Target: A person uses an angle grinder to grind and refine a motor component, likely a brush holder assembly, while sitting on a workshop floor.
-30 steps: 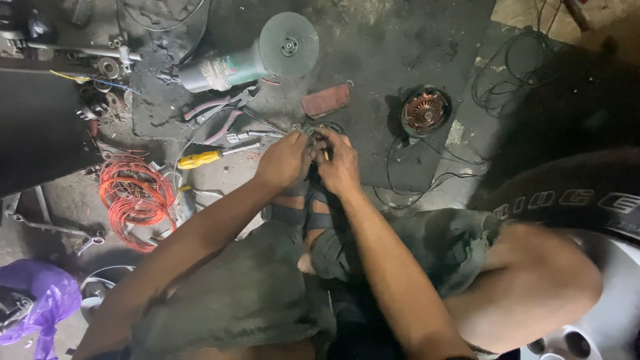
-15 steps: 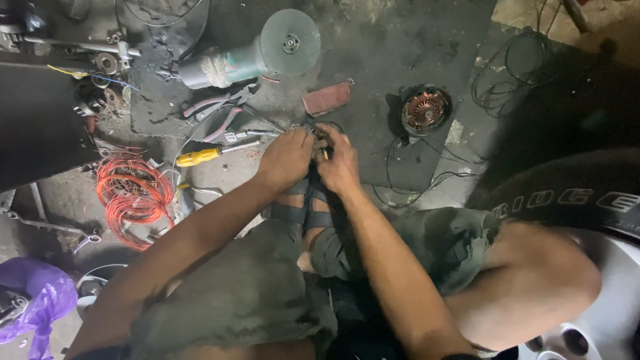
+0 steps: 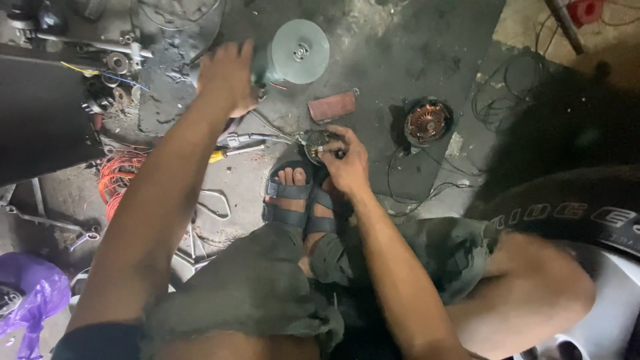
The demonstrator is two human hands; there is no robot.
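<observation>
The fingers (image 3: 333,148) of the right hand (image 3: 345,163) are curled around a small round metal part (image 3: 313,141) with thin wires on it, and they hold it just above the floor (image 3: 400,53), in front of the person's sandalled feet (image 3: 297,200). A moment ago both hands were pressed together on this little part. Now the left hand (image 3: 225,79) has let go of it and has reached far forward. It lies on the body of the grey grinder (image 3: 288,53), the tool with the big round disc. The left fingers seem to wrap the grinder's body, but the hand is blurred, so I cannot tell if they are closed tight on it yet.

So the small part is now held by one hand only, and the other hand is at the big tool. To me this looks like a change from fiddling with the part by hand to picking up the grinder.

Near the hands lie a reddish-brown block (image 3: 332,107), a yellow-handled screwdriver (image 3: 227,153) and a round motor piece with copper windings (image 3: 427,121). A coil of orange wire (image 3: 115,177) sits off to the left, and a purple bag (image 3: 33,297) is in the near corner.
</observation>
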